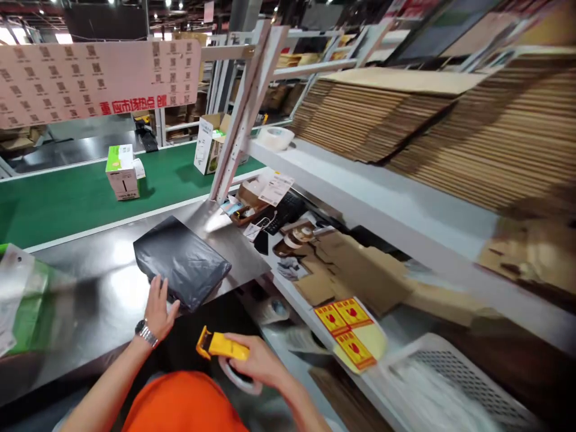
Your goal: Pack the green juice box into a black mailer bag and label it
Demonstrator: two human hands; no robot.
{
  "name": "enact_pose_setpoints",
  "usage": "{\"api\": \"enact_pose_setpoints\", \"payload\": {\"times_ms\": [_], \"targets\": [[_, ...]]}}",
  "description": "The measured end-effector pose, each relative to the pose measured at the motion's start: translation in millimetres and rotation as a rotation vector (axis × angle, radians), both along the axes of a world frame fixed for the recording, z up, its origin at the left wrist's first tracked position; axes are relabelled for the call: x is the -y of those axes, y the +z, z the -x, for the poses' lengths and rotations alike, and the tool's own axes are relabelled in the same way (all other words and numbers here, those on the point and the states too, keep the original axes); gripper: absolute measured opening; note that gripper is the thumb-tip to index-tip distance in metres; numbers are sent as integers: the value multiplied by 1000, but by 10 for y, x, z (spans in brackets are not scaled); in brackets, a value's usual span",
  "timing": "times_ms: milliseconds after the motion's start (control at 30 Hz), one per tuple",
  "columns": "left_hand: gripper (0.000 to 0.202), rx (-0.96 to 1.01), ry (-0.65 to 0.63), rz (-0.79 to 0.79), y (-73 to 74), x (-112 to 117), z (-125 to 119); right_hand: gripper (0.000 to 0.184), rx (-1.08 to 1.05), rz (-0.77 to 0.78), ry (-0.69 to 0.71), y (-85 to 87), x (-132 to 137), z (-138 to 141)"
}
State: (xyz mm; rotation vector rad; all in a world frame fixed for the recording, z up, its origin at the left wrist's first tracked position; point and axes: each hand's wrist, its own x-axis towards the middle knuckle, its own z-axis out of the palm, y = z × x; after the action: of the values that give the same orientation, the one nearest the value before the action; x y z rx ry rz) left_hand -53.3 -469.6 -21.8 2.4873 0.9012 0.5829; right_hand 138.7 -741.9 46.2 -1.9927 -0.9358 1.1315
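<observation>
Black plastic bag [182,264] against left fingers [156,294]

A bright orange garment [184,405] fills the bottom middle of the frame, its smooth cloth curving up to a rounded edge. The forearms [108,384] come into view bare toward the lower left and lower centre of the frame. On the left wrist [146,333], just below the left hand [161,307], sits a wristwatch [146,333] with a silver metal link bracelet and a dark dial. The right hand [258,360] wears no glove.
</observation>
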Motion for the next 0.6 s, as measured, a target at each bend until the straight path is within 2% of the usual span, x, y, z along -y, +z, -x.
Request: {"api": "enact_pose_setpoints", "payload": {"times_ms": [67,167,233,300,367,467,533,600], "targets": [[73,28,-73,-22,-79,-86,-210,64,-13,5,-52,239,-3,-164],[81,-2,39,93,-315,-270,-470,71,43,-11,-137,539,-89,-382],[88,38,113,219,-529,-354,-519,70,69,-57,-159,685,-177,-527],[91,110,120,357,-724,-369,-484,69,65,-123,-171,789,-293,-676],[93,170,110,489,-840,-331,-421,68,35,-182,-172,852,-445,-828],[101,250,126,631,-840,-263,-357,66,-2,-246,-123,869,-746,-1075],[105,320,171,700,-753,-255,-339,66,2,-275,-34,842,-984,-1260],[108,404,281,783,-616,-260,-322,67,23,-302,89,805,-1235,-1454]]}}
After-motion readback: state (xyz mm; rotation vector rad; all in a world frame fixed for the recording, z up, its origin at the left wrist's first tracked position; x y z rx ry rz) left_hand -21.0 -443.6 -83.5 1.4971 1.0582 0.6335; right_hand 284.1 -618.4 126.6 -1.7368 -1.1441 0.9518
